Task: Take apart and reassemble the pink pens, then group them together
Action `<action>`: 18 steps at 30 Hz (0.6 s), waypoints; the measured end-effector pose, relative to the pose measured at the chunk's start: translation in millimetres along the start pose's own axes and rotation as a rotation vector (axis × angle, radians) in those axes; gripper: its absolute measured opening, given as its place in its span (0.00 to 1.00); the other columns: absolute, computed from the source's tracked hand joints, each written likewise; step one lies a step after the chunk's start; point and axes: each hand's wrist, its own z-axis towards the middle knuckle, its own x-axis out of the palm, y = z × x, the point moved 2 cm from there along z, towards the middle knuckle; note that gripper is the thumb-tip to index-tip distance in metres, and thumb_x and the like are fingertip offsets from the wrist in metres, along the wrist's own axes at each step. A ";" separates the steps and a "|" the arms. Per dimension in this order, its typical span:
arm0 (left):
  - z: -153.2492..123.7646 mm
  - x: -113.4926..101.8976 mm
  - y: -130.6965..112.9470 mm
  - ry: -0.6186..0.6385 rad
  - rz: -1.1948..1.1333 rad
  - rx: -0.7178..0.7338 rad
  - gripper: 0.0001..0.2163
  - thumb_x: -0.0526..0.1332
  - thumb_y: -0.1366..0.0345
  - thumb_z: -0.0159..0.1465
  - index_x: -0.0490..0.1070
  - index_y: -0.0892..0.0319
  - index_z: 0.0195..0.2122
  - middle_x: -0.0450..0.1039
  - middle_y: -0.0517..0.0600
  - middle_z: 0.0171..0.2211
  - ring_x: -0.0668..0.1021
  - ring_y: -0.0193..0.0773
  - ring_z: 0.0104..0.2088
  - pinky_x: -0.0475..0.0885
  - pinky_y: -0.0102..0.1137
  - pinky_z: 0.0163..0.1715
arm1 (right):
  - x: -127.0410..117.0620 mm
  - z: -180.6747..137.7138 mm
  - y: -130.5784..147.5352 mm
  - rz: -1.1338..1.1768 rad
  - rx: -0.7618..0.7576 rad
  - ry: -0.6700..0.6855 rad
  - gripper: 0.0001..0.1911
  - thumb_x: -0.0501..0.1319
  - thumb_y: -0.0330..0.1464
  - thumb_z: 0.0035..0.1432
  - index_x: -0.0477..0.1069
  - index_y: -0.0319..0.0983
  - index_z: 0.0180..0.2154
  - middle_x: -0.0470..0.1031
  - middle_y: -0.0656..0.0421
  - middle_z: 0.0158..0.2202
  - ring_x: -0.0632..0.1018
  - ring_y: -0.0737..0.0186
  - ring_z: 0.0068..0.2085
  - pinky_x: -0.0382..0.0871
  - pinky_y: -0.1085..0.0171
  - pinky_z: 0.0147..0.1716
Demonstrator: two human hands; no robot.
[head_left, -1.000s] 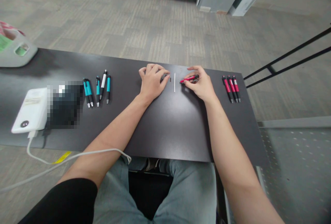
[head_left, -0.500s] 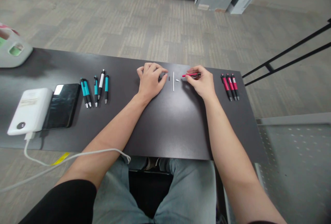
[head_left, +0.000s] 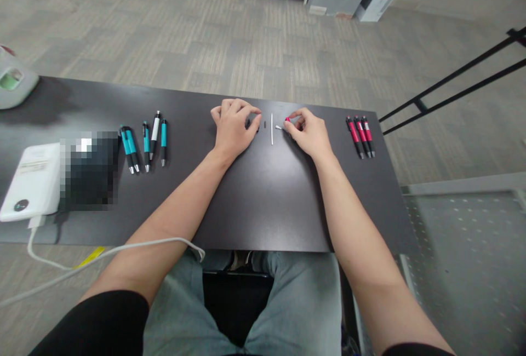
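Observation:
My right hand (head_left: 309, 133) rests on the black table (head_left: 263, 202) with its fingers curled round a red pen body (head_left: 287, 120), only the red tip showing. A small white part (head_left: 279, 127) lies just left of that tip. A thin white refill (head_left: 272, 128) lies upright between my hands, with a tiny dark piece (head_left: 265, 124) beside it. My left hand (head_left: 233, 128) is curled, fingertips pressed on a small dark part at its right edge that I cannot make out.
Three red pens (head_left: 359, 135) lie at the right. Several teal pens and one white pen (head_left: 144, 139) lie at the left. A phone (head_left: 87, 170) and a white power bank (head_left: 28, 182) with a cable sit far left. A grey object (head_left: 12, 79) is at the far-left corner.
The red pen has been drawn into my right hand, now mostly hidden. A small white part came to lie by the refill. My left hand stayed put.

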 end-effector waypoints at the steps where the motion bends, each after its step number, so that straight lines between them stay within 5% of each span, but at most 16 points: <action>1: 0.1 0.7 1.1 0.001 0.005 0.004 0.09 0.62 0.57 0.82 0.84 0.45 0.53 0.83 0.57 0.55 0.73 0.63 0.65 0.61 0.61 0.65 | 0.6 -0.1 0.2 0.004 0.000 -0.001 0.07 0.73 0.38 0.67 0.78 0.48 0.44 0.80 0.63 0.30 0.79 0.53 0.34 0.73 0.53 0.45; 9: 2.8 -0.9 9.5 -0.031 -0.003 -0.047 0.12 0.60 0.53 0.84 0.83 0.47 0.53 0.83 0.57 0.55 0.74 0.62 0.65 0.62 0.57 0.66 | -2.4 3.0 -3.1 0.046 0.008 -0.016 0.09 0.69 0.34 0.67 0.80 0.48 0.49 0.82 0.63 0.31 0.81 0.52 0.35 0.73 0.52 0.46; 18: 8.8 -11.0 38.9 -0.131 -0.014 -0.133 0.15 0.59 0.48 0.85 0.81 0.47 0.50 0.85 0.54 0.53 0.75 0.59 0.63 0.65 0.53 0.66 | 0.4 -4.8 8.1 0.104 -0.043 0.123 0.08 0.71 0.34 0.68 0.81 0.47 0.49 0.83 0.64 0.29 0.79 0.54 0.31 0.71 0.54 0.41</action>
